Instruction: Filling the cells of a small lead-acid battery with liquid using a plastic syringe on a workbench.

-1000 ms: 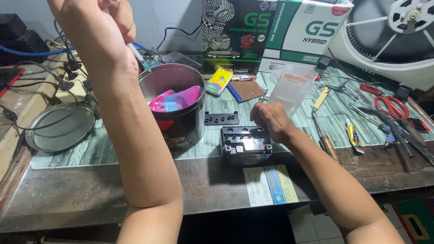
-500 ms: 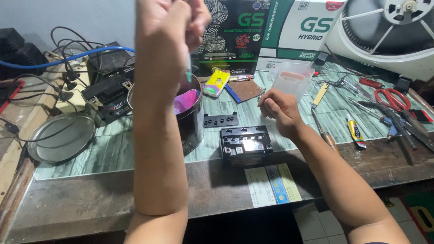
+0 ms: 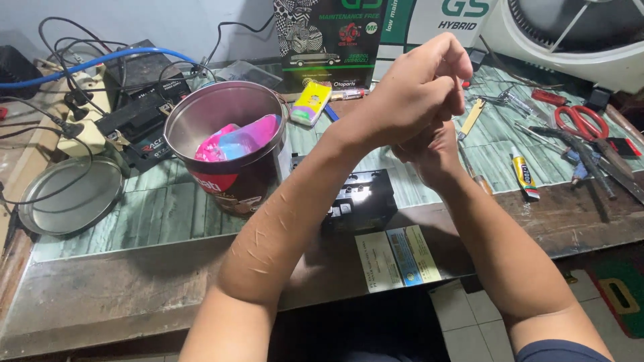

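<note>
Two hands, mine, raised together above the bench: my left hand (image 3: 412,87) is curled into a loose fist, fingers folded in, and lies over my right hand (image 3: 429,151), which sits just beneath it, mostly hidden; whether either one pinches anything I cannot tell. Below the hands, on the green-tiled bench top (image 3: 168,204), one small black battery (image 3: 359,201) with its terminals up, partly covered by my left forearm. One paper label (image 3: 396,256), white, blue and yellow, hangs on the bench's front edge just under the battery. Left of the battery, one round metal tin (image 3: 228,144), open, holding pink and blue plastic wrappers (image 3: 238,141). One round metal lid (image 3: 70,194) lies flat further left, well apart from the tin. Behind the tin, black chargers with tangled black and blue cables (image 3: 100,64). One yellow and purple packet (image 3: 312,104) lies behind the tin's right side. To my right, one small glue tube (image 3: 524,175), red-handled scissors (image 3: 582,121) and assorted screwdrivers (image 3: 583,157)
</note>
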